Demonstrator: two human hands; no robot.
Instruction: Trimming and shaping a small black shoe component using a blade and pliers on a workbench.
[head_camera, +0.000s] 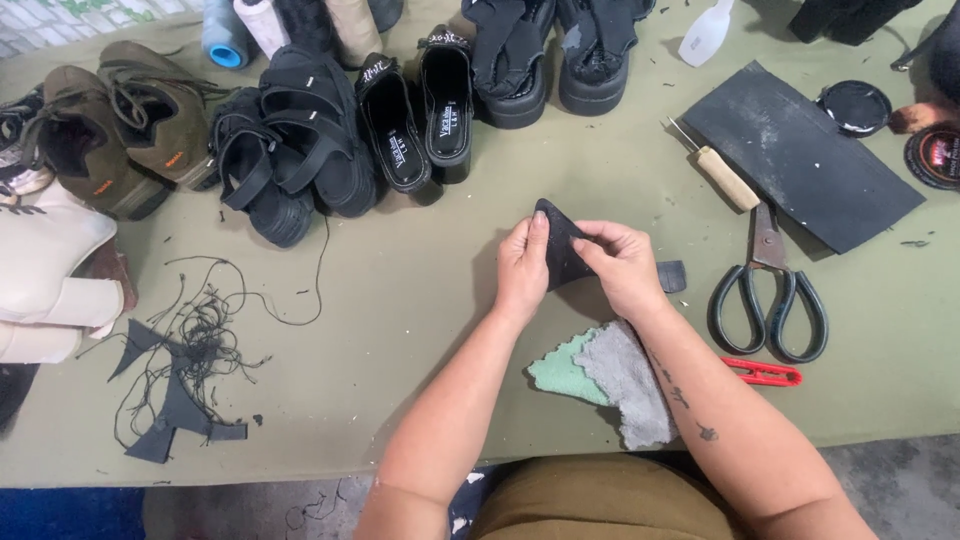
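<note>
**Workbench holdings, left to right**

Where the olive table cover (400, 300) begins: black scraps and thread (185, 375); brown shoes (125, 120); black sandals (290, 150). Centre: left hand (522, 268) and right hand (622, 265) both pinch a dark, pointed piece of material (558, 240), probably leather, above the green and grey cloths (610, 375). Right: awl (725, 175), scissors (768, 290), black rubber sheet (800, 155)
</note>
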